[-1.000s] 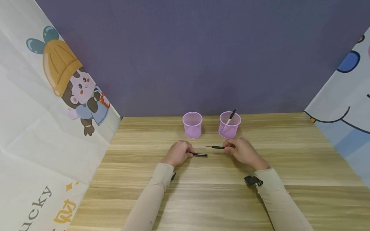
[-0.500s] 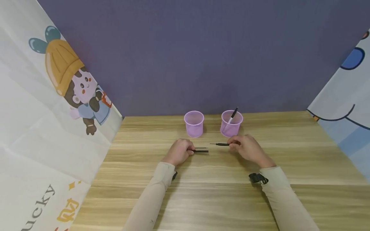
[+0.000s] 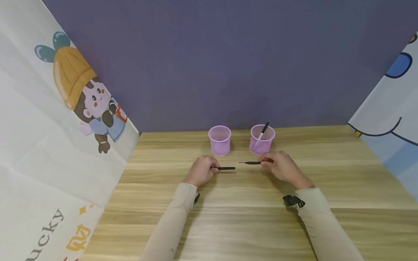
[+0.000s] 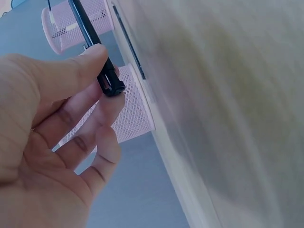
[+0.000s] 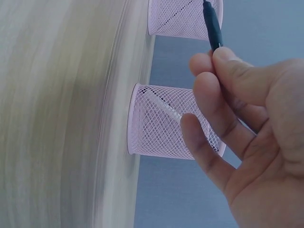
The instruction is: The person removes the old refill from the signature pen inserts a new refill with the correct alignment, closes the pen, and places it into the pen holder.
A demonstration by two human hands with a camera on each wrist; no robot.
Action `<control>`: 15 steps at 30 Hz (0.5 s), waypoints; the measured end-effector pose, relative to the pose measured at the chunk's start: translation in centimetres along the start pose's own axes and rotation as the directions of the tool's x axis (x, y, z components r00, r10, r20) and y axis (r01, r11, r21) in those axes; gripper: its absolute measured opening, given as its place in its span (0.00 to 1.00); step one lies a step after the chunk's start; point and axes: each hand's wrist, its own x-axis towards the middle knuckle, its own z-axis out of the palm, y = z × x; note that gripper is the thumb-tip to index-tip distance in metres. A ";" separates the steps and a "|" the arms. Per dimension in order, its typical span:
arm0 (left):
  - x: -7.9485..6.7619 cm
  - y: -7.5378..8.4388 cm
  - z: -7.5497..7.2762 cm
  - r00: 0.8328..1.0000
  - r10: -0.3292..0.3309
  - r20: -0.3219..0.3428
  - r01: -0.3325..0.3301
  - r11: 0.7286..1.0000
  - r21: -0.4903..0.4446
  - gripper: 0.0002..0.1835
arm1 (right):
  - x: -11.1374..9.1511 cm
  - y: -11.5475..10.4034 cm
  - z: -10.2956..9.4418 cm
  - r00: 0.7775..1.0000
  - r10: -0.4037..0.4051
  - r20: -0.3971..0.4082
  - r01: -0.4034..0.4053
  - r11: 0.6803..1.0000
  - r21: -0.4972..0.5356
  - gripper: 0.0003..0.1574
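In the head view my left hand (image 3: 201, 170) pinches a black pen barrel (image 3: 226, 168) between thumb and fingers, its free end toward the right. The left wrist view shows the clip end of this pen barrel (image 4: 85, 23) at the fingertips. A thin dark rod (image 4: 128, 42) lies along the table beyond it there. Opposite, my right hand (image 3: 279, 166) pinches a dark, tapered pen piece (image 3: 253, 163) with a thin tip pointing left. A gap separates the two pieces. The right wrist view shows the dark pen piece (image 5: 213, 26) between thumb and index finger.
Two pink mesh cups stand behind the hands, a left cup (image 3: 220, 143) and a right cup (image 3: 261, 143). A black-and-white pen (image 3: 263, 129) leans in the right one. A dark panel (image 3: 241, 65) rises behind the wooden table (image 3: 228, 224).
The left hand's barrel has moved farther up the head view and now covers the thin rod seen beside it earlier. My right hand has shifted slightly right and away with its pen piece.
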 end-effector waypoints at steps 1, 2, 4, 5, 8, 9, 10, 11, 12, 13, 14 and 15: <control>0.0 0.0 -0.1 1.000 -0.001 -0.007 0.001 1.000 -0.004 0.04 | 0.0 0.0 0.0 1.000 -0.006 -0.002 0.006 1.000 0.002 0.05; 0.0 -0.1 -0.2 1.000 -0.001 -0.013 0.001 1.000 -0.004 0.04 | 0.1 -0.1 0.1 1.000 -0.011 -0.005 0.011 1.000 0.003 0.05; 0.0 -0.1 -0.3 1.000 -0.004 -0.025 0.004 1.000 -0.004 0.04 | 0.1 -0.1 0.1 1.000 -0.019 -0.009 0.019 1.000 -0.001 0.05; 0.0 -0.2 -0.4 1.000 -0.006 -0.029 0.006 1.000 -0.005 0.04 | 0.1 -0.1 0.1 1.000 -0.017 -0.009 0.017 1.000 -0.004 0.05; 0.0 -0.1 -0.6 0.999 -0.003 -0.040 0.003 1.000 -0.003 0.04 | 0.1 -0.1 0.1 1.000 -0.004 -0.008 0.004 1.000 -0.007 0.05; 0.0 -0.1 -0.7 0.999 0.000 -0.045 0.000 1.000 -0.005 0.04 | 0.1 -0.1 0.1 1.000 -0.003 -0.006 0.003 1.000 -0.007 0.05; 0.0 -0.1 -0.7 0.999 0.003 -0.048 -0.004 1.000 -0.005 0.04 | 0.1 -0.1 0.1 1.000 -0.002 -0.004 0.002 1.000 -0.006 0.05; 0.0 -0.1 -0.8 0.999 0.007 -0.051 -0.007 1.000 -0.005 0.04 | 0.0 0.0 0.1 1.000 -0.002 -0.003 0.002 1.000 -0.006 0.05; 0.0 0.0 -0.8 0.998 0.011 -0.054 -0.011 1.000 -0.008 0.04 | 0.0 0.0 0.0 1.000 -0.004 -0.001 0.004 1.000 -0.005 0.05; 0.0 0.0 -0.8 0.998 0.015 -0.058 -0.016 1.000 -0.011 0.05 | 0.0 0.0 0.0 1.000 -0.006 0.000 0.006 1.000 -0.006 0.05; 0.0 0.0 -0.8 0.998 0.019 -0.061 -0.020 1.000 -0.010 0.05 | 0.0 0.0 0.0 1.000 -0.008 -0.001 0.008 1.000 -0.008 0.05; 0.1 -0.1 -0.8 0.998 0.024 -0.066 -0.025 1.000 -0.009 0.05 | 0.0 0.0 0.0 1.000 -0.011 -0.002 0.011 1.000 -0.011 0.05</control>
